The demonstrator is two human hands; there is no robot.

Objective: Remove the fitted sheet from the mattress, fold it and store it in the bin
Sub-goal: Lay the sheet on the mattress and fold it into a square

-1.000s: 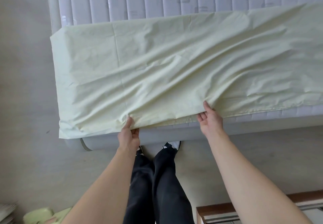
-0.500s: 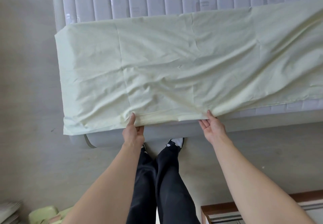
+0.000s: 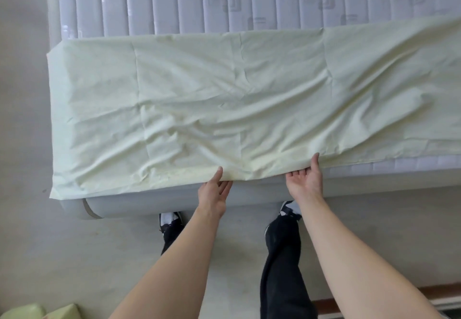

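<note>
Sheet edge held at near side of mattress, head view.

Pale yellow fitted sheet [image 3: 237, 109] is seen folded into a long band laid across the near part of the quilted white mattress [image 3: 224, 2], its left end draped over the mattress corner. The near hem is pinched by the left hand [image 3: 215, 190], thumb on top and fingers tucked beneath the cloth. The same hem is gripped further right by the right hand [image 3: 305, 181], palm turned up, thumb raised along the edge, fingers curled under. Grey bed base [image 3: 154, 202] is visible below the hem. Dark trousers and shoes are noted on the floor [image 3: 74, 256] between the arms.
</note>
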